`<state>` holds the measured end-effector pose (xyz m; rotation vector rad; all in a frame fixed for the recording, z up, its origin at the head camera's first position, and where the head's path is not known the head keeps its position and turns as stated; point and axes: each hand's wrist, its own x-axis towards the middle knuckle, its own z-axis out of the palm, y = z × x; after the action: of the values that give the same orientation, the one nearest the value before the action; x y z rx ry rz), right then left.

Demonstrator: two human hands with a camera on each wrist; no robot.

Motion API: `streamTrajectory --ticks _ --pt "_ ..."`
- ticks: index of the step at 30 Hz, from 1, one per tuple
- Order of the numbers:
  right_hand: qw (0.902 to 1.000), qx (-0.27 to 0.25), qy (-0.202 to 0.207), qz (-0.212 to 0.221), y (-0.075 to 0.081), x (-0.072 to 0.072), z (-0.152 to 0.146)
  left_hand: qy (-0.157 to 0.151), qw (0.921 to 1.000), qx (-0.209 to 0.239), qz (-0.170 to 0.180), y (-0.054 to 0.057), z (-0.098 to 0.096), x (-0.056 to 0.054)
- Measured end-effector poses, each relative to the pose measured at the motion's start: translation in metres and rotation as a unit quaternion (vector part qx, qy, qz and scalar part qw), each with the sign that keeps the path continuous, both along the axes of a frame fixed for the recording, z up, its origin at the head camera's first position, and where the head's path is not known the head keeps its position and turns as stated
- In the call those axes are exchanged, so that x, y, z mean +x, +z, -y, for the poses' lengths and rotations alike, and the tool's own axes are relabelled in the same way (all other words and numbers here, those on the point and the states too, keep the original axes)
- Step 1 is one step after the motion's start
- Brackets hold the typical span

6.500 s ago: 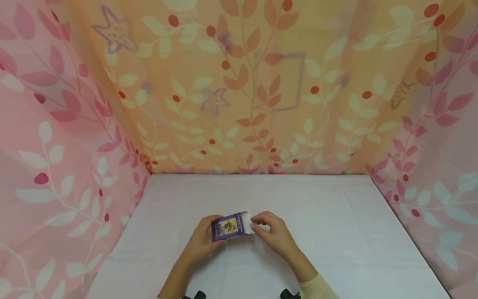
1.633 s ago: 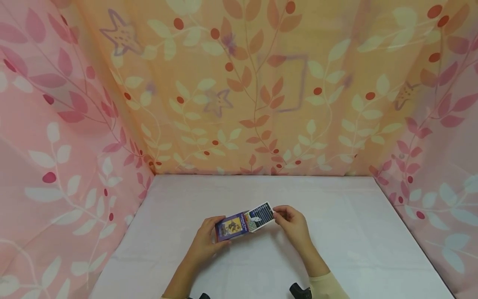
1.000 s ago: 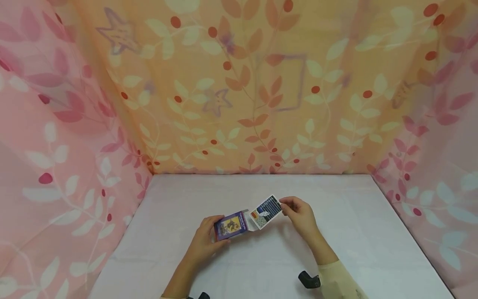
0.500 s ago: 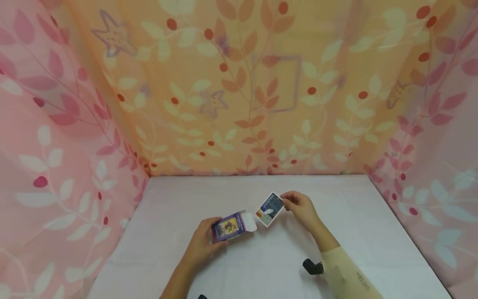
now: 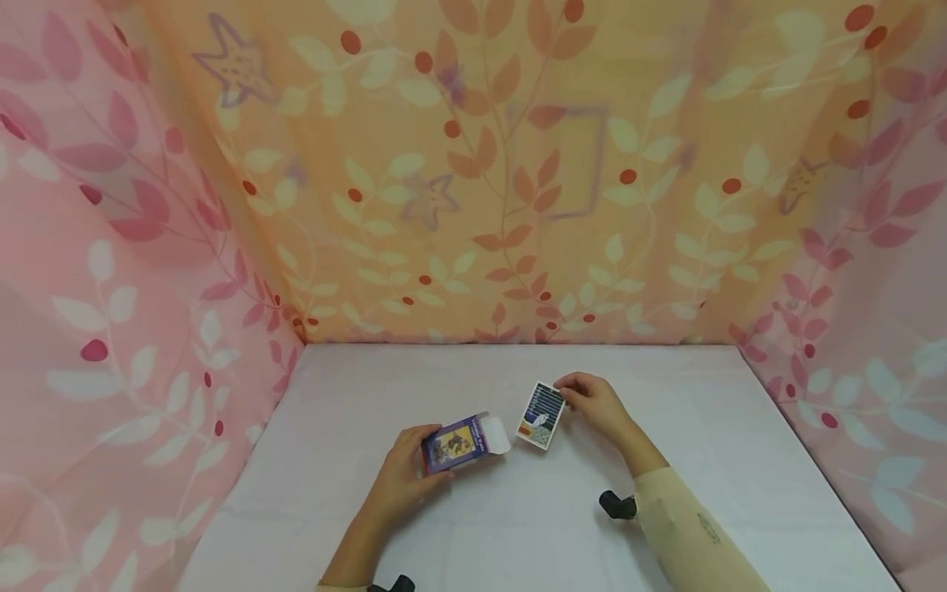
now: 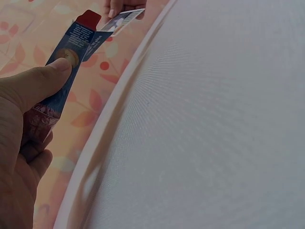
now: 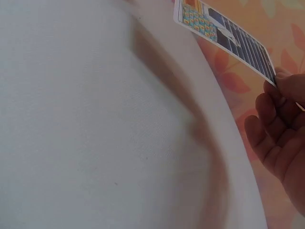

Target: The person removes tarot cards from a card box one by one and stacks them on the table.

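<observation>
My left hand (image 5: 405,473) grips a small purple card box (image 5: 453,446) with a yellow picture on its front. The white end flap (image 5: 494,434) of the box stands open toward the right. In the left wrist view the thumb presses along the narrow side of the box (image 6: 71,62), whose red tab (image 6: 88,19) sticks up. Between thumb and fingers my right hand (image 5: 598,404) pinches a corner of a white-bordered card (image 5: 542,415), dark striped above with a coloured picture below. A gap separates the card from the flap. The right wrist view shows the card (image 7: 228,36) held at its corner, above the table.
A white cloth covers the table (image 5: 473,534). Orange and pink leaf-patterned curtains (image 5: 473,205) enclose it at the back and both sides. A black camera mount (image 5: 617,505) sits at my right wrist, and another (image 5: 402,584) shows at the bottom edge.
The card has come out of the box, pulled right and away by my right hand, and has turned more upright. My left hand keeps the box in about the same place.
</observation>
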<state>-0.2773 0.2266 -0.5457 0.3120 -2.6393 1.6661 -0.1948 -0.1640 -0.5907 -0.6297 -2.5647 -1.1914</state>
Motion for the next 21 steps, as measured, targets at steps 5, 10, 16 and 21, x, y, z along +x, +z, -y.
streamTrajectory --ticks 5,10,16,21 --pt "0.9996 0.023 0.018 0.005 -0.003 -0.008 -0.002 0.001 1.0 -0.002 -0.004 0.0 -0.001 0.0" --pt "0.9983 0.047 0.034 0.0 -0.009 -0.014 -0.001 0.005 0.9999 -0.002 0.01 -0.001 -0.001 0.002" --pt "0.9963 0.072 0.043 0.013 -0.012 -0.02 0.0 0.004 0.9998 0.004 0.017 -0.001 -0.001 0.001" --pt "0.9955 0.078 0.052 0.01 -0.014 -0.025 -0.001 0.007 0.9998 0.004 0.021 0.001 -0.001 0.001"
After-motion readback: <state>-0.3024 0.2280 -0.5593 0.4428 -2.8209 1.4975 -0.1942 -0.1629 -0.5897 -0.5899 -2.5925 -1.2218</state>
